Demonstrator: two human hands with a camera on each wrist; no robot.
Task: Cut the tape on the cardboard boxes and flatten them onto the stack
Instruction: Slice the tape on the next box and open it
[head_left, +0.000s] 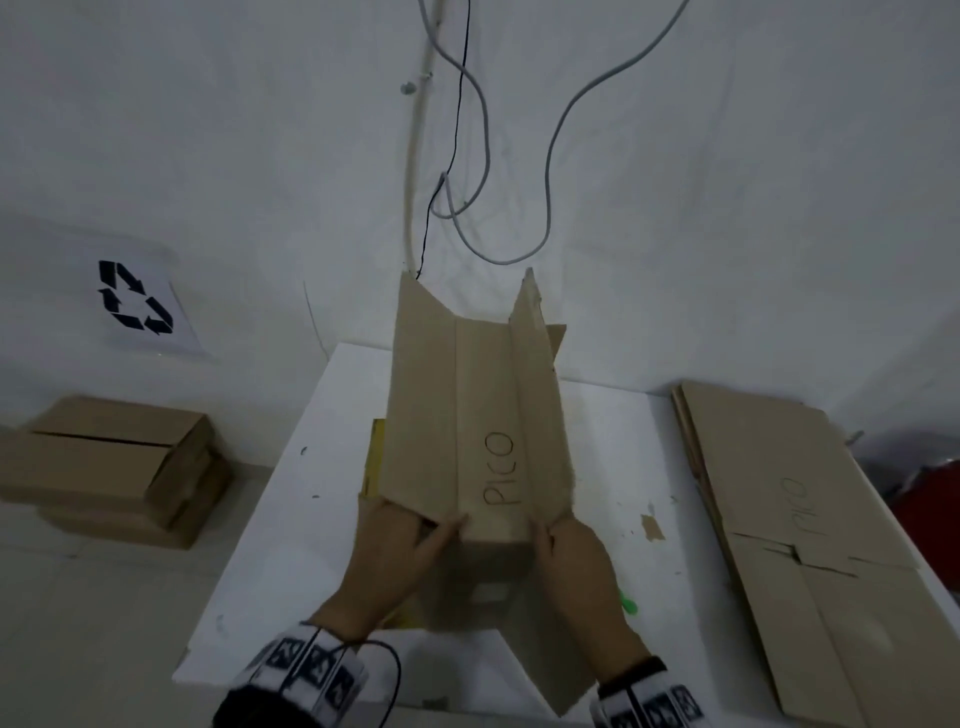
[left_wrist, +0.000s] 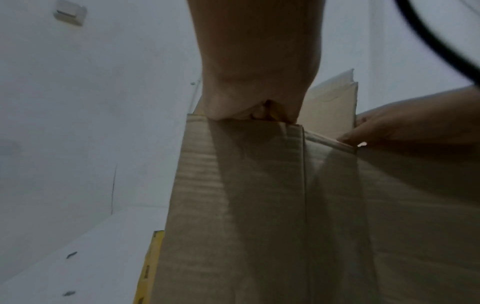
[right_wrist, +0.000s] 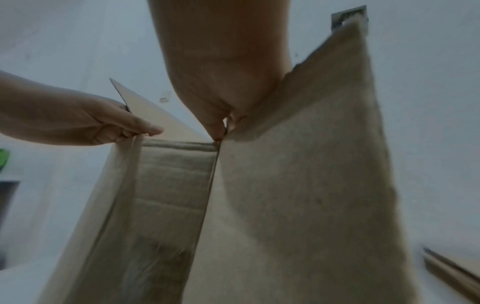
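Boxes (head_left: 111, 457) not yet opened sit stacked on the floor at far left, below a recycling sign (head_left: 136, 297) on the wall. Centre frame, a white table (head_left: 270, 530) carries the box in work (head_left: 475, 431), marked "PICO", which stands open with its far flaps raised toward the wall. A yellow object (head_left: 375, 457) shows along the box's left edge; what it is cannot be told.

The left hand (head_left: 397, 551) grips the near left corner of the box: the left wrist view shows the thumb and fingers closed over the top edge of the cardboard. The right hand (head_left: 576, 566) grips the near right corner; the right wrist view shows the fingertips (right_wrist: 219, 133) pinching the panel edge at the corner seam. Both hands are therefore closed on cardboard, not released.

A green object (head_left: 627, 605) lies on the table just beside the right hand; it is too blurred to identify. At far right, the stack of flattened boxes (head_left: 789, 519) lies on the table's right side, well apart from the box in work.

Step in hand, as judged: flattening. No tape shows on this box, so cutting appears complete. The next move calls for collapsing the side panels along their creases until the panels lie flat together, then carrying the flat box right and laying it squarely on the stack.
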